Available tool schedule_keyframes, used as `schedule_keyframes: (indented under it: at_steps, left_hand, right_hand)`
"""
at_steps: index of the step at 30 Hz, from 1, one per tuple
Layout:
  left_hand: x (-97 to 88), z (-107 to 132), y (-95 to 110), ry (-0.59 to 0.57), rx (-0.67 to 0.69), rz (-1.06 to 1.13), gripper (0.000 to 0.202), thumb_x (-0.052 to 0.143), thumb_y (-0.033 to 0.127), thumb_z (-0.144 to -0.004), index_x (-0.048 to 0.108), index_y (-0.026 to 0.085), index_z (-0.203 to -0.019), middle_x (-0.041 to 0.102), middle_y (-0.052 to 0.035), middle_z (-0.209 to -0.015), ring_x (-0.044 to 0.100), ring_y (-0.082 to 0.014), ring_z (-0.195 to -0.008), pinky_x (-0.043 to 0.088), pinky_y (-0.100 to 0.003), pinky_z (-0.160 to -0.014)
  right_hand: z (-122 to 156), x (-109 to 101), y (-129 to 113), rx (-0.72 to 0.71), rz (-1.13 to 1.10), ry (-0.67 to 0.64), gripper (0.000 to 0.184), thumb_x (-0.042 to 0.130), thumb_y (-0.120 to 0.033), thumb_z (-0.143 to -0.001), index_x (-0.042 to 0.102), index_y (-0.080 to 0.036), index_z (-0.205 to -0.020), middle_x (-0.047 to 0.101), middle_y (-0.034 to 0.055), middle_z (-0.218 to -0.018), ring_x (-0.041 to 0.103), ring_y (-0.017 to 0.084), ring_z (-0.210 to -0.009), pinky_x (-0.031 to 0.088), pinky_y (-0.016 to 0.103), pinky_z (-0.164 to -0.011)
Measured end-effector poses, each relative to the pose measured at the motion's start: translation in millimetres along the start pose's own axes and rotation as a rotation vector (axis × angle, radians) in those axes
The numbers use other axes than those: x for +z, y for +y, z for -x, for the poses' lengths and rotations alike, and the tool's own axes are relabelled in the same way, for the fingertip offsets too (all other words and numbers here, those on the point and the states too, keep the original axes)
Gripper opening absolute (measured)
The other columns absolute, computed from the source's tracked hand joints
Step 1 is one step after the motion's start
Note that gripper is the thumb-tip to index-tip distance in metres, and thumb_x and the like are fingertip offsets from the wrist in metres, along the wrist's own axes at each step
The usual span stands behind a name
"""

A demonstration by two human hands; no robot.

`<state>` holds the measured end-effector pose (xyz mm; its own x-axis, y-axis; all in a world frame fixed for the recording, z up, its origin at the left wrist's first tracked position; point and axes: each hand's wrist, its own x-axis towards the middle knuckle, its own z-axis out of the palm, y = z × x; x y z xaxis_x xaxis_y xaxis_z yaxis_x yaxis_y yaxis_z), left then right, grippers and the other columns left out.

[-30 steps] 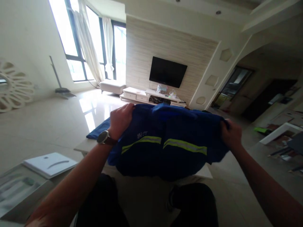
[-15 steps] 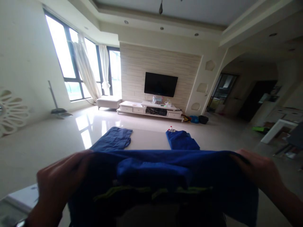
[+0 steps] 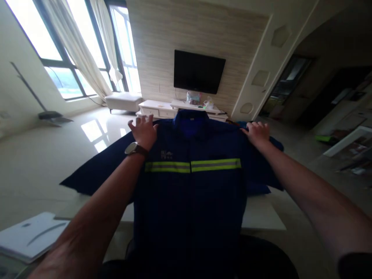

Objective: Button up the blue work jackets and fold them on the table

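A dark blue short-sleeved work shirt (image 3: 190, 201) is spread out in front of me, collar away from me, with a yellow-and-grey reflective band across its chest. My left hand (image 3: 143, 131), with a watch on its wrist, is at the shoulder on the left; its fingers are spread and its thumb is against the cloth. At the opposite shoulder, my right hand (image 3: 257, 133) has its fingers bent around the fabric. Part of another blue garment (image 3: 257, 190) shows beneath the sleeve on the right. The shirt covers most of the pale table (image 3: 264, 217).
A white object with a curved slot (image 3: 31, 236) is at the lower left. Across the tiled floor are a low TV cabinet (image 3: 154, 104), a wall-mounted television (image 3: 199, 71) and a padded bench (image 3: 123, 101). A long-handled dustpan (image 3: 49, 115) leans near the window.
Both hands have moved forward and closer together, and the bunched shirt has opened out with its front showing. My left fingers have spread apart. The view has tilted down.
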<state>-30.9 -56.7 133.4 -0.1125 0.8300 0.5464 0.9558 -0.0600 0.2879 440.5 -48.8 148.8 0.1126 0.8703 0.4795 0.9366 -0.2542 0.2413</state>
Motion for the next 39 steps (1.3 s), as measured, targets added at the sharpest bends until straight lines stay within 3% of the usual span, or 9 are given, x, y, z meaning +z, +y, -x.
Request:
schedule_keyframes:
  at_steps: [4,7,10,14,23,28,31,35,39]
  left_hand:
    - [80.0,86.9,22.4,-0.301,0.070,0.161,0.063,0.045,0.048,-0.104,0.037,0.029,-0.164,0.021,-0.0133,-0.175,0.018,-0.0402,-0.160,0.024,-0.067,-0.122]
    - [128.6,193.6,16.8,-0.852,0.108,0.213,0.068,0.056,0.047,-0.098,0.036,0.043,-0.162,0.016,-0.0037,-0.177,0.011,-0.0443,-0.161,0.030,-0.074,-0.117]
    - [160.4,265.0,5.5,-1.113,0.111,0.169,0.069,0.057,0.038,-0.097,0.035,0.046,-0.162,0.013,0.0001,-0.177,0.005,-0.0497,-0.160,0.030,-0.080,-0.114]
    - [168.6,283.3,1.4,-1.248,0.161,0.098,0.067,0.055,0.036,-0.097,0.037,0.043,-0.162,0.023,-0.0048,-0.175,0.012,-0.0557,-0.156,0.035,-0.081,-0.108]
    - [148.7,272.0,6.5,-1.316,0.271,0.210,0.064,0.053,0.043,-0.096,0.047,0.030,-0.159,0.042,-0.0101,-0.167,0.029,-0.0511,-0.153,0.037,-0.069,-0.116]
    - [143.5,268.4,3.6,-1.279,0.296,0.210,0.059,0.055,0.039,-0.095,0.054,0.028,-0.153,0.050,-0.0135,-0.160,0.035,-0.0491,-0.151,0.039,-0.065,-0.115]
    - [138.6,268.5,-2.1,-1.262,0.307,0.226,0.058,0.055,0.039,-0.095,0.055,0.027,-0.152,0.053,-0.0135,-0.156,0.040,-0.0474,-0.148,0.043,-0.061,-0.113]
    - [134.2,268.2,-10.1,-1.255,0.316,0.244,0.055,0.054,0.038,-0.095,0.058,0.027,-0.149,0.060,-0.0150,-0.148,0.051,-0.0432,-0.139,0.047,-0.057,-0.110]
    - [129.1,263.3,-16.3,-1.255,0.318,0.261,0.054,0.054,0.038,-0.096,0.059,0.026,-0.148,0.064,-0.0160,-0.141,0.059,-0.0391,-0.130,0.051,-0.051,-0.105]
  right_hand:
    - [7.3,108.5,-23.8,0.091,-0.066,-0.118,0.051,0.047,-0.055,-0.103,0.056,-0.016,-0.135,0.057,0.0210,-0.138,0.048,0.036,-0.126,0.043,0.052,-0.099]
    - [74.1,177.9,-6.3,0.168,-0.137,-0.270,0.052,0.053,-0.052,-0.099,0.051,-0.024,-0.143,0.046,0.0180,-0.152,0.040,0.041,-0.139,0.045,0.060,-0.103]
    - [140.1,222.3,30.1,0.526,-0.295,-0.493,0.057,0.062,-0.051,-0.094,0.052,-0.020,-0.142,0.045,0.0214,-0.153,0.041,0.044,-0.142,0.043,0.063,-0.108]
    - [186.7,244.0,60.2,0.874,-0.504,-0.674,0.051,0.065,-0.053,-0.093,0.063,-0.013,-0.123,0.066,0.0232,-0.122,0.065,0.036,-0.116,0.058,0.048,-0.094]
    - [185.4,244.6,28.9,1.005,-0.723,-0.613,0.041,0.084,-0.052,-0.075,0.068,-0.018,-0.092,0.066,0.0044,-0.069,0.065,0.021,-0.064,0.058,0.034,-0.056]
    - [149.1,217.6,7.3,0.845,-0.719,-0.198,0.040,0.070,-0.045,-0.081,0.069,-0.015,-0.109,0.073,0.0115,-0.098,0.067,0.028,-0.096,0.059,0.041,-0.084]
    - [136.5,200.8,-39.7,0.386,-0.755,-0.003,0.036,0.064,-0.041,-0.084,0.069,-0.015,-0.108,0.071,0.0151,-0.118,0.064,0.030,-0.112,0.052,0.044,-0.102]
    - [159.3,196.3,-130.8,-0.215,-0.706,-0.350,0.025,0.057,-0.030,-0.092,0.071,-0.019,-0.110,0.068,0.0147,-0.132,0.061,0.029,-0.125,0.048,0.043,-0.109]
    - [204.4,204.9,-183.7,-0.357,-0.657,-0.558,0.044,0.079,-0.034,-0.080,0.071,-0.020,-0.120,0.067,0.0145,-0.138,0.060,0.035,-0.131,0.049,0.049,-0.111]
